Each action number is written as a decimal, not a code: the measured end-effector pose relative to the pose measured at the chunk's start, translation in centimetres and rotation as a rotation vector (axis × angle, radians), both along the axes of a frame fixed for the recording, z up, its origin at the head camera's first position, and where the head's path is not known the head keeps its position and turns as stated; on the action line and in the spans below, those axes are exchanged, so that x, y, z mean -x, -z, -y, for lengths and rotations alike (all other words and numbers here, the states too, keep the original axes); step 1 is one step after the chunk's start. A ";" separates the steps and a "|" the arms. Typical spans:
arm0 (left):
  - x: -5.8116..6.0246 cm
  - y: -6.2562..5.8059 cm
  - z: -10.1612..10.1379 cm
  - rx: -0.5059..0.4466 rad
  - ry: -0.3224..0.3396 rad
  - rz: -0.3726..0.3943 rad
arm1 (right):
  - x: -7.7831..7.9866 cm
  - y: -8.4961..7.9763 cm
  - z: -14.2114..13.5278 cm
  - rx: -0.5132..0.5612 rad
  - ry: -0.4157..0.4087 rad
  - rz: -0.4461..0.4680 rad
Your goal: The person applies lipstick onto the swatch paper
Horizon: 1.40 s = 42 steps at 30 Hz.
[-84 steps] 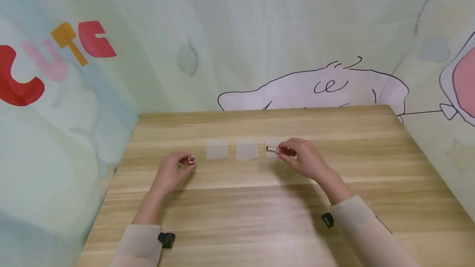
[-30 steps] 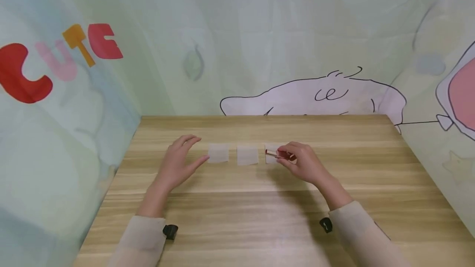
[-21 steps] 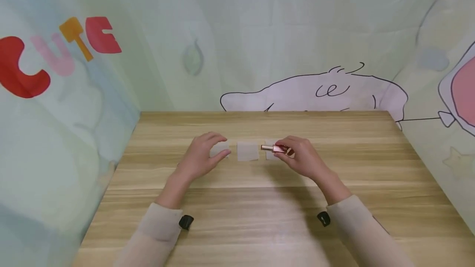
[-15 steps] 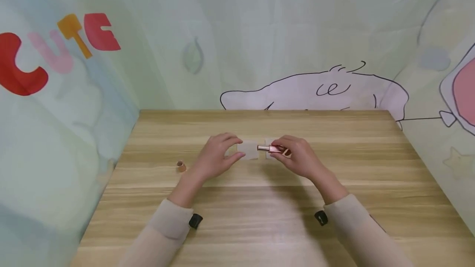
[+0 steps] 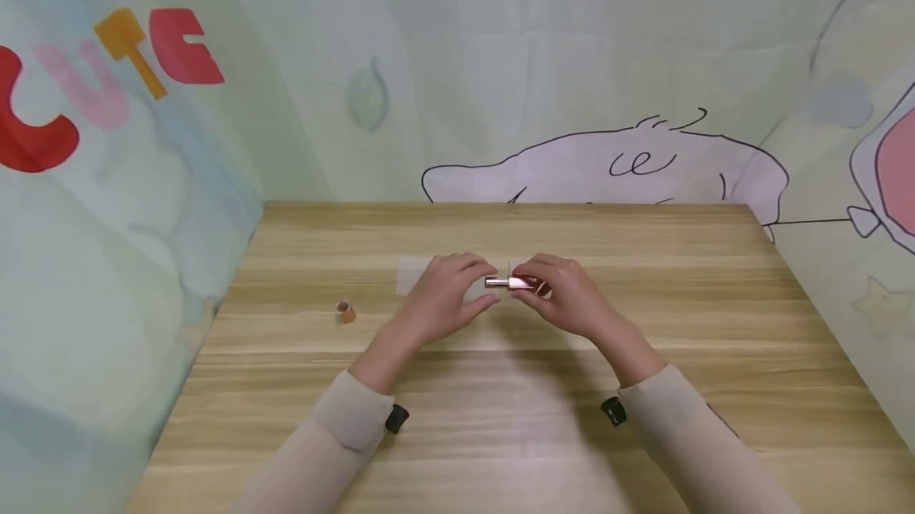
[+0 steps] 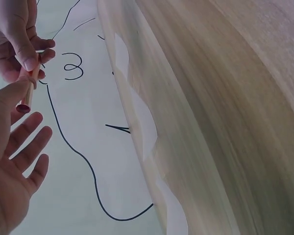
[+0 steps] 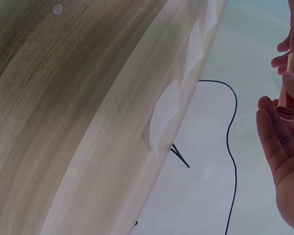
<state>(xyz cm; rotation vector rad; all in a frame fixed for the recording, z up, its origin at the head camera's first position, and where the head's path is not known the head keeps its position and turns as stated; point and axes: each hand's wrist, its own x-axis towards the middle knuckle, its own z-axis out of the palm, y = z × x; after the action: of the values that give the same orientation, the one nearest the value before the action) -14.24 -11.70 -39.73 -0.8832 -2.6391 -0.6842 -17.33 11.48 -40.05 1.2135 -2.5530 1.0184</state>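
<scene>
My right hand point(image 5: 572, 295) pinches a shiny rose-gold lipstick tube point(image 5: 520, 283) between thumb and fingers, over the table. The tube lies sideways, its narrower end pointing left. My left hand point(image 5: 445, 295) is at that end, thumb and index finger apart on either side of it. In the left wrist view, the left thumb point(image 6: 12, 95) overlaps the tube while the other fingers stay spread. The right wrist view shows the tube's red base point(image 7: 286, 113) above my right palm. A small copper-coloured cap point(image 5: 346, 312) stands on the table, left of my left hand.
A white paper square point(image 5: 409, 276) lies flat on the wooden table point(image 5: 472, 434), partly behind my left hand. Two more paper squares to its right are mostly hidden by my hands. A cartoon-printed cloth point(image 5: 557, 85) rises behind the table's far edge.
My left hand held the cap at first. It has set the cap down at the left and moved right to the lipstick's end. The right hand has shifted slightly left with the lipstick.
</scene>
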 end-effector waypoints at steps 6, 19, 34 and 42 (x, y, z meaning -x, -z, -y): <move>0.1 -0.2 -0.4 0.012 -0.001 -0.036 | -0.1 -0.3 0.2 -0.022 -0.009 -0.013; 0.2 -0.3 -0.4 -0.017 0.006 0.064 | -0.6 0.2 0.6 0.053 -0.014 -0.043; -0.3 -0.2 0.1 -0.059 0.007 0.131 | -0.9 0.7 0.7 0.097 -0.010 0.001; -0.3 -0.2 0.5 -0.080 0.005 0.115 | -1.0 0.7 0.9 0.119 -0.023 0.055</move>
<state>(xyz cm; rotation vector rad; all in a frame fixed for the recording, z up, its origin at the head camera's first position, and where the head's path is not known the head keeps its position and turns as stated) -13.93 -12.15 -39.53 -0.8528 -2.6881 -0.8602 -16.33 10.59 -40.73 1.2019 -2.4836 1.2067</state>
